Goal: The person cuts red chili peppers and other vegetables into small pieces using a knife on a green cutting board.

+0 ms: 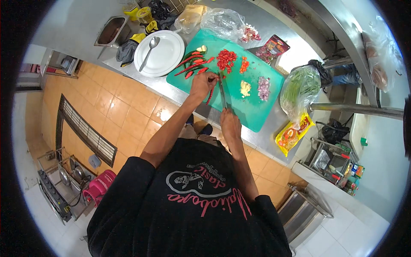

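Observation:
A green cutting board (261, 113) lies on the steel counter. My right hand (231, 123) grips the handle of a knife (222, 93), its blade pointing away from me over the board. Close to the blade, my left hand (203, 87) is closed on a red chili (210, 96); part of the chili is hidden under the fingers. Just beyond the blade is a heap of chopped red chilies (226, 60). Whole red and green chilies (192, 64) sit at the board's left, beside peeled garlic cloves (202, 49). Chopped garlic (245, 88), diced shallots (263, 88) and orange-red pieces (244, 65) form separate piles.
Left of the board, a white plate (169, 45) bears a spoon (148, 53). A yellow noodle packet (294, 135) and bagged green vegetables (300, 88) flank its right side. Plastic bags (222, 21) lie behind it. A metal post (355, 110) stands at the right.

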